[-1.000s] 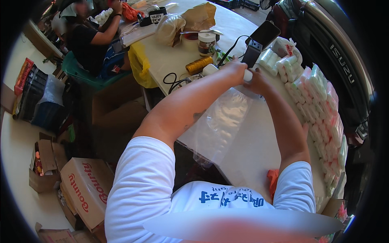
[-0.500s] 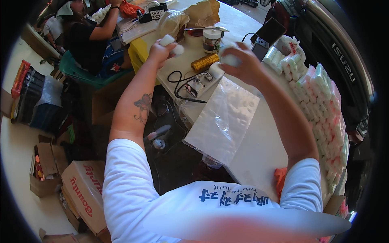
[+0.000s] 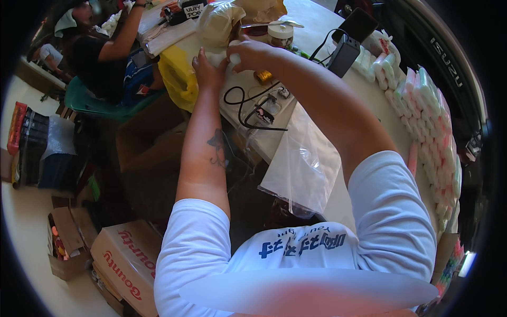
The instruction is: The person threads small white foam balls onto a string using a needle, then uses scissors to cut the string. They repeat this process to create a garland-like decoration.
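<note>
Over the far part of the table, my left hand (image 3: 209,75) and my right hand (image 3: 252,55) have come together. My left fingers are closed around a small white rounded piece (image 3: 215,58). A second white piece (image 3: 234,57) is pinched in my right hand, close beside the first. Their exact kind is too small and partly covered by fingers to tell. Below my right forearm lies a clear flat plastic bag (image 3: 303,164) near the table edge. A golden-yellow spool of twine (image 3: 262,77) is partly hidden behind my right arm.
A black cable (image 3: 248,126) loops beside small items. Farther back stand a white-lidded jar (image 3: 281,34), a crumpled brown bag (image 3: 219,24) and a black box-shaped device (image 3: 345,56). Stacked wrapped white bundles (image 3: 428,127) line the right side. A person (image 3: 97,58) sits far left, near yellow plastic (image 3: 179,76).
My right hand has moved left and my hands have met, bringing the white pieces close together. My right forearm now covers more of the spool and table. The view has shifted slightly.
</note>
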The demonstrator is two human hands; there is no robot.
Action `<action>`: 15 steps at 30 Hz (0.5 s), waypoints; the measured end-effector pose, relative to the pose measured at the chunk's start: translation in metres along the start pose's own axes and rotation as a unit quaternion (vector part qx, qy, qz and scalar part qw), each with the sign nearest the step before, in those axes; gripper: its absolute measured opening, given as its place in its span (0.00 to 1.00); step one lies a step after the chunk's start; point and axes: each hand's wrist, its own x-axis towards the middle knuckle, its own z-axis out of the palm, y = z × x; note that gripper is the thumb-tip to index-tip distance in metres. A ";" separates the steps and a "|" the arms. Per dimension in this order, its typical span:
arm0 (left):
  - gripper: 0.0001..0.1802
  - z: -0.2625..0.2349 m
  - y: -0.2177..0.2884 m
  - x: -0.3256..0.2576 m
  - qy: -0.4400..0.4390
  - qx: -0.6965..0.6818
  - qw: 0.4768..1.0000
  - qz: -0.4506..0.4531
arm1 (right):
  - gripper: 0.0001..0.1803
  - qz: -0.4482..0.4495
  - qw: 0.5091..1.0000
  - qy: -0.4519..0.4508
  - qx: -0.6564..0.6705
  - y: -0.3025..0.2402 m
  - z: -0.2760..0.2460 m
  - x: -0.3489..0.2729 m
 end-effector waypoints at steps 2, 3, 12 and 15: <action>0.52 0.000 0.003 0.002 -0.035 0.037 0.999 -0.008 | 0.31 0.008 1.000 0.011 -0.024 0.002 0.003 0.004; 0.53 -0.001 0.004 0.003 -0.049 0.042 0.998 -0.011 | 0.34 0.045 0.999 0.003 -0.007 0.002 0.005 0.004; 0.54 -0.010 -0.004 0.001 -0.041 -0.013 0.998 0.043 | 0.29 0.090 0.991 0.050 -0.081 -0.023 -0.016 -0.026; 0.53 -0.001 -0.013 0.002 -0.033 -0.020 0.998 0.059 | 0.23 0.122 0.987 0.101 -0.038 -0.042 -0.058 -0.088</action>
